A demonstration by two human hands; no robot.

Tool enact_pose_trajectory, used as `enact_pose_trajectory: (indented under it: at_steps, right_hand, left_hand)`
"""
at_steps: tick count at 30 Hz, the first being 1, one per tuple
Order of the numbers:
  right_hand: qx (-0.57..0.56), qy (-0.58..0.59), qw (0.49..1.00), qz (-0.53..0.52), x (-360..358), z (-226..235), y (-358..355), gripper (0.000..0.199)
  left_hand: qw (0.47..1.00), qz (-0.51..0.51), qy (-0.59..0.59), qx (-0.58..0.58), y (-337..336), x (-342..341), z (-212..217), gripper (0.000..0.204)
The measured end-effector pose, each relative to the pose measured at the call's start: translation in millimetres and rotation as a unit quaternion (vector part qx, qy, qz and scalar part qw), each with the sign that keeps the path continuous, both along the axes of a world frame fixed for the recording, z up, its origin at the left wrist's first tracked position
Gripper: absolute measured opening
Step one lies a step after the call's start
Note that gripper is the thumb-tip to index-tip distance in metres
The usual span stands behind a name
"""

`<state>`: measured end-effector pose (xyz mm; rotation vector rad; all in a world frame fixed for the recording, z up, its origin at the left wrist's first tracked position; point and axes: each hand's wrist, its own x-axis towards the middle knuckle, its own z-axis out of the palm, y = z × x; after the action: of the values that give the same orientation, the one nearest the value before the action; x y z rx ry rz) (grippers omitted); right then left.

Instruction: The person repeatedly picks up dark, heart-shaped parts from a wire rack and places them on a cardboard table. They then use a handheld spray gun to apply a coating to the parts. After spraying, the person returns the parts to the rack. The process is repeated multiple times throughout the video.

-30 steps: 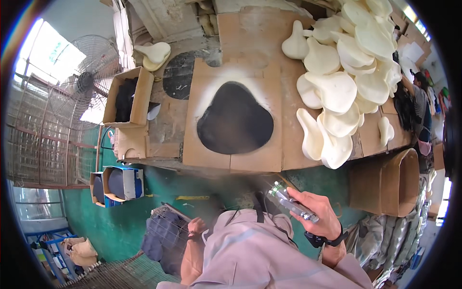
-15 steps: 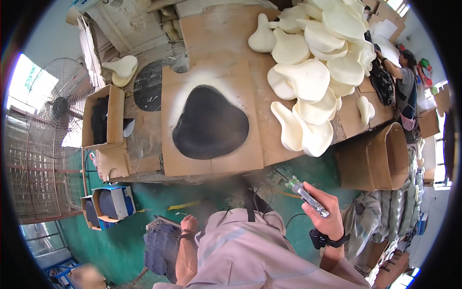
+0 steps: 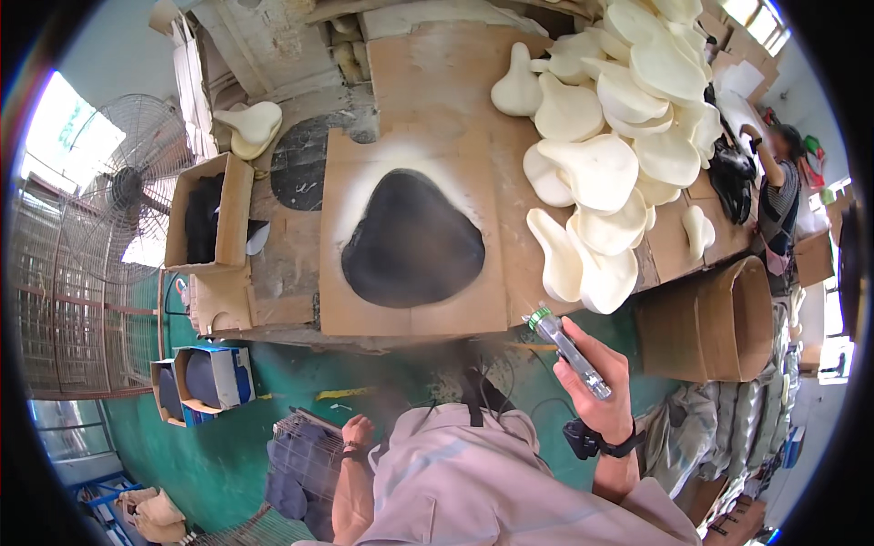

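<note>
While the right hand (image 3: 596, 387) grips a spray gun (image 3: 566, 350), one black-coated seat pad (image 3: 411, 238) lies ahead. Beyond it, many cream pads (image 3: 619, 136) look unsprayed; the left hand (image 3: 357, 432) hangs low, grip unclear

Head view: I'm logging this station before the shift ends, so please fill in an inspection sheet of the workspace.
Surface: cardboard-covered workbench, with a large black saddle-shaped overspray patch on the front sheet.
Job's things: spray tool with green tip, gripped in the right hand, nozzle towards the bench; heap of cream saddle-shaped foam pads on the right.
Clutter: open box of dark pieces on the left; two stray pads behind it.
Fingers: left hand low beside the thigh, holding nothing seen.
Cables: black cord near the chest.
Surroundings: pedestal fan, green floor, another person at the bench's right end.
</note>
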<state>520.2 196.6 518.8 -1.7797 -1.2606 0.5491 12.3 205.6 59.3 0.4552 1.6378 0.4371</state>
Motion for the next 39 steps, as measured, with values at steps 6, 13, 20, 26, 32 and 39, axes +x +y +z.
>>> enact_pose_trajectory:
  at_steps: [6,13,20,26,32,39]
  right_hand:
    - [-0.02,-0.001,1.0,0.012,-9.0,7.9,8.0,0.053]
    - [-0.115,-0.021,0.99,0.076,-11.4,19.5,-23.1,0.058]
    - [-0.104,0.008,0.993,0.059,-15.6,23.0,-20.8,0.058]
    - [-0.095,-0.008,0.995,0.038,-21.8,21.7,-18.5,0.059]
    - [-0.075,-0.01,0.997,0.011,-16.2,24.1,-20.9,0.059]
    - [-0.109,-0.02,0.993,0.035,-7.3,33.2,-34.6,0.062]
  left_hand:
    - [0.947,0.207,-0.24,-0.057,-38.8,-36.4,-35.6,0.042]
    - [0.948,0.207,-0.234,-0.064,-33.7,-30.4,-47.8,0.022]
    - [0.941,0.068,-0.332,0.014,2.2,-46.0,-68.1,0.027]
    - [0.996,-0.008,-0.082,0.028,28.2,-8.1,-48.5,0.047]
    - [1.0,-0.022,-0.019,0.008,20.0,7.4,-37.4,0.026]
    - [0.994,0.012,-0.103,0.041,39.7,3.7,-33.0,0.038]
